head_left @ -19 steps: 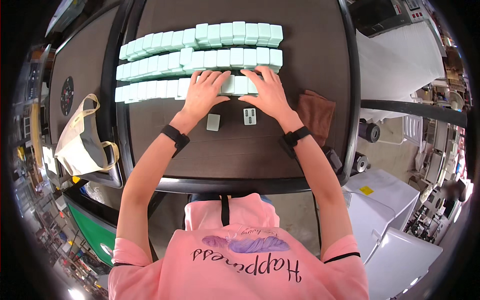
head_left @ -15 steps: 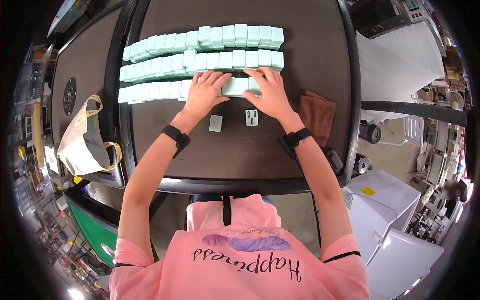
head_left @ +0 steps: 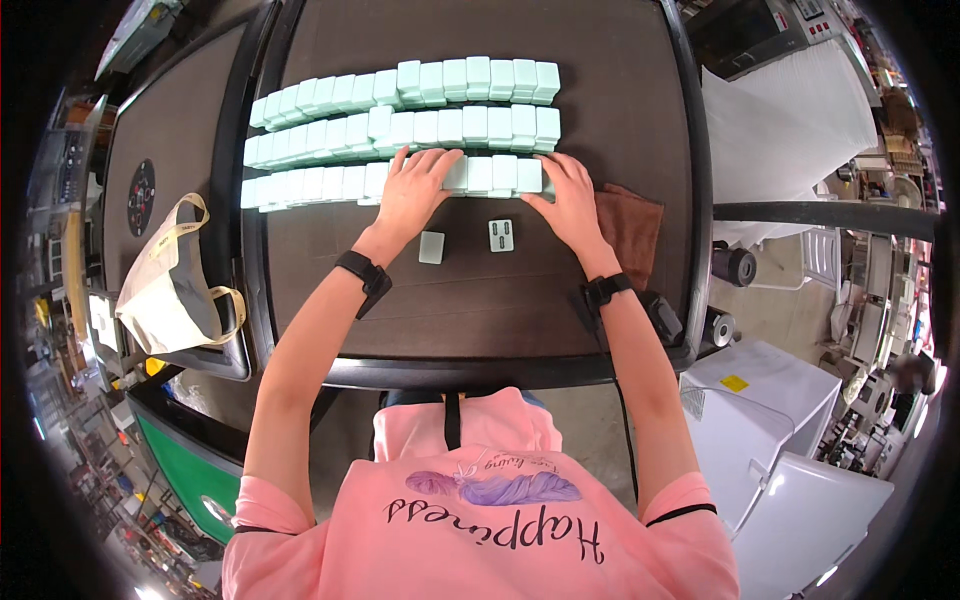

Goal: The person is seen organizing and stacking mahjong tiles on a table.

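Three long rows of pale green mahjong tiles lie face down across the dark table: a far row (head_left: 432,82), a middle row (head_left: 425,127) and a near row (head_left: 480,175). My left hand (head_left: 412,188) grips the near row around its middle, fingers over the back and thumb at the front, hiding some tiles. My right hand (head_left: 570,198) is at that row's right end, thumb and fingers bent round the end tiles. In front of the row lie a face-down tile (head_left: 431,247) and a face-up tile (head_left: 501,235) with dark green marks.
A brown cloth (head_left: 632,230) lies right of my right hand. A black object (head_left: 662,318) sits at the table's near right corner. The raised dark rim (head_left: 470,373) borders the table. At left, a cream tote bag (head_left: 165,275) rests on another table.
My right hand has slid right, off the top of the near row to its right end, uncovering tiles there. My left hand stays on the row. The view has shifted slightly.
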{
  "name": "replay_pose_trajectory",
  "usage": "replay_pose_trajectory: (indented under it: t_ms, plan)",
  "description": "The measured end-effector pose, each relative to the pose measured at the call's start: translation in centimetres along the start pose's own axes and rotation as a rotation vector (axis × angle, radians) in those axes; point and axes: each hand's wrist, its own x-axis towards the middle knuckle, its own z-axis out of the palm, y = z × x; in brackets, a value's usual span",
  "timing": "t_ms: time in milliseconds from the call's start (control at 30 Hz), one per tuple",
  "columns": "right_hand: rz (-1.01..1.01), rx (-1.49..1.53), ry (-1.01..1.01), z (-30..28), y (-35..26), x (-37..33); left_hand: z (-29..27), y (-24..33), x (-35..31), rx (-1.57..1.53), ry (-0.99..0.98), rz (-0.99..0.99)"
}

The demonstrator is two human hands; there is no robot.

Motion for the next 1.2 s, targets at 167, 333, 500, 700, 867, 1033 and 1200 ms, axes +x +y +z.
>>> replay_pose_trajectory:
  t_ms: [167,333,500,700,867,1033,1200]
  plan:
    - [-0.03,-0.042,0.066,-0.3,-0.2,0.0,-1.1,1.7,-0.6,-0.007,0.233,0.065]
    - [-0.007,-0.095,0.293,-0.3,-4.9,-3.0,-0.9,3.7,-6.7,-0.138,0.232,0.05]
    - [-0.015,-0.119,0.06,3.8,-7.8,-7.6,1.9,4.1,-10.3,-0.022,0.036,-0.196]
    - [0.11,-0.053,-0.06,5.3,-6.6,-7.6,3.6,4.6,-9.9,-0.185,-0.118,-0.228]
    - [0.198,0.197,0.226,1.5,-7.0,-7.0,4.0,6.0,-9.7,-0.173,-0.135,-0.177]
    - [0.41,0.521,0.454,-1.1,-4.3,-3.1,4.5,8.2,-8.9,-0.203,-0.151,-0.098]
    - [0.398,0.759,0.488,0.0,-1.7,-0.7,4.7,9.2,-8.7,-0.224,-0.195,-0.12]
